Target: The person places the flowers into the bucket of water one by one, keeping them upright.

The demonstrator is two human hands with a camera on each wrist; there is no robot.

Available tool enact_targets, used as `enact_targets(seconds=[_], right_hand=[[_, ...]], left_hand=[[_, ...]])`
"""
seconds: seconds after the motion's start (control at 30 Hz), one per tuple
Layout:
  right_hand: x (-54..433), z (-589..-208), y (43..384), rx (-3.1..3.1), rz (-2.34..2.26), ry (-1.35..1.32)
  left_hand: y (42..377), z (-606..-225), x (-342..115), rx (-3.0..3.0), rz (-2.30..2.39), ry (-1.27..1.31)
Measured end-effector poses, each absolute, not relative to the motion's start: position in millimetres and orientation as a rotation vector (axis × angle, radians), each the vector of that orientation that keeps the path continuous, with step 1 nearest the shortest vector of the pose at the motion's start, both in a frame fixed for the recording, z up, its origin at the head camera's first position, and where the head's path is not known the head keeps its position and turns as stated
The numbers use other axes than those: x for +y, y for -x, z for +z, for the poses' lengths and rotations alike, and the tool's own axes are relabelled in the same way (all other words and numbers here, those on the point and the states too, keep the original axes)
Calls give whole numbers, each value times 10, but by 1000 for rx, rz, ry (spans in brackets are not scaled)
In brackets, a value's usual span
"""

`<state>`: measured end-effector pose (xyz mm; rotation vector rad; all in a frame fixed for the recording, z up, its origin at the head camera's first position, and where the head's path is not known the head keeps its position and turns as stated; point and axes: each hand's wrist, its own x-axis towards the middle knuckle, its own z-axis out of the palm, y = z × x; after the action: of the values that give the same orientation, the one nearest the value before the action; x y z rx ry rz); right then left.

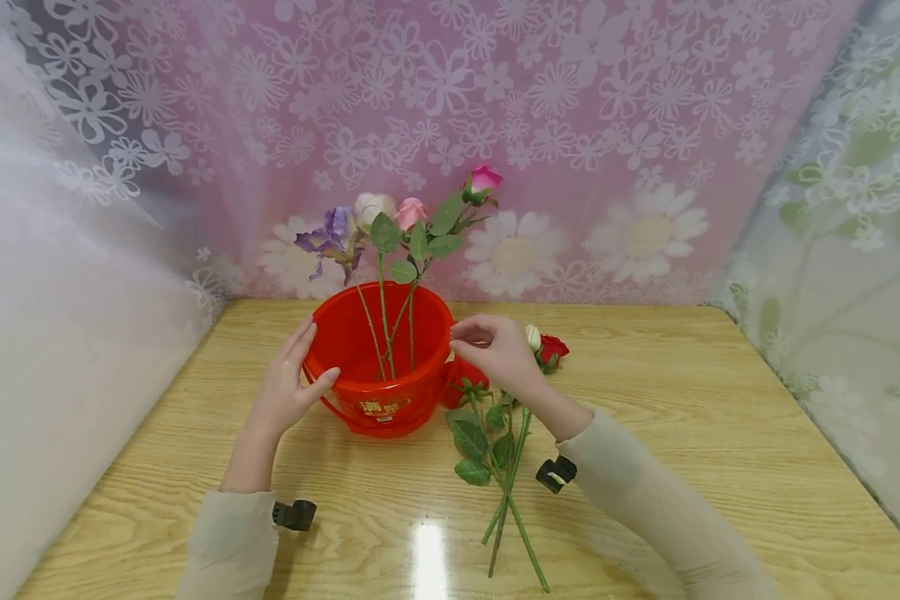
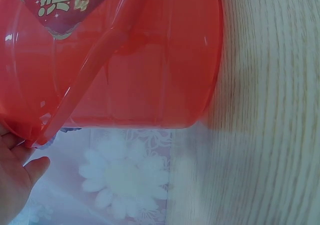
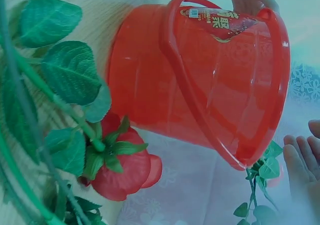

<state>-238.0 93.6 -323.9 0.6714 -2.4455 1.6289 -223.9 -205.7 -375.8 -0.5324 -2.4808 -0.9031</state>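
Note:
A red bucket (image 1: 390, 408) stands upright with its handle hanging down over the front. Leaning inside it are a purple iris (image 1: 333, 237), a white flower (image 1: 375, 208), a light pink rose (image 1: 411, 214) and a magenta rosebud (image 1: 484, 181). My left hand (image 1: 288, 383) touches the left side of the rim, fingers extended along the outside and thumb apart. Beside the right rim is my right hand (image 1: 506, 354), its fingers slightly bent and nothing between them. The right wrist view shows that hand's fingers (image 3: 300, 155) close to the rim.
Right of the bucket, a red rose (image 1: 470, 379), another red rose (image 1: 553, 350) and a white bud (image 1: 532, 337) lie on the wooden table (image 1: 675, 433). Their crossed green stems (image 1: 506, 500) point toward the front edge. A pink floral curtain (image 1: 607, 125) hangs behind.

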Motion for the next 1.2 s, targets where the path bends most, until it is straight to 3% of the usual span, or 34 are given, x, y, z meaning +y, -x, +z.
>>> enact_targets(seconds=[1.2], right_hand=[[1632,-3711,2138,-2599,1634,-394]], left_hand=[[2242,-3758,-2062,-2496,-906,527]])
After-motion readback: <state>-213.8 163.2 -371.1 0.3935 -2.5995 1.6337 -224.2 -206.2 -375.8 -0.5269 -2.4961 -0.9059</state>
